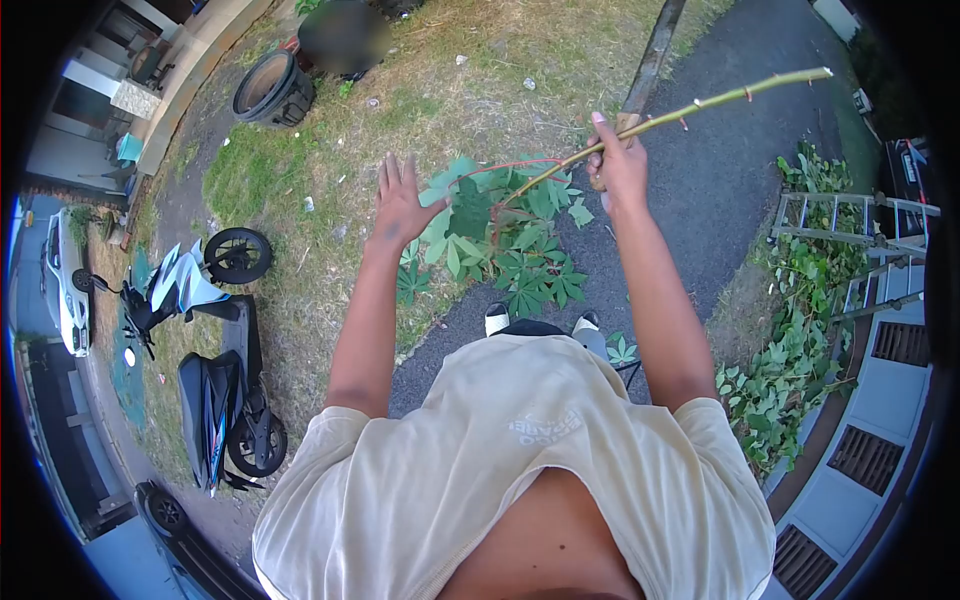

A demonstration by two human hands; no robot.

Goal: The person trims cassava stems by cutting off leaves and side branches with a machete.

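My left hand (405,205) is open, fingers spread, beside the leaves on the near end of a cut cassava branch. My right hand (622,170) is closed around the wooden handle of a machete (655,60), whose long dark blade points away from me. The same hand also grips the cassava branch (735,95), a greenish-brown stem with short stubs and a pale cut end at the upper right. Large green palmate leaves (535,255) and a reddish leaf stalk cluster at its other end, between my arms and above my shoes.
Dry grass (430,80) meets a paved path (730,150) under me. To the left are a scooter (215,390) and a black plant pot (275,90). A metal ladder (850,215) and leafy vines (800,370) lie to the right, along a wall with vents (865,460).
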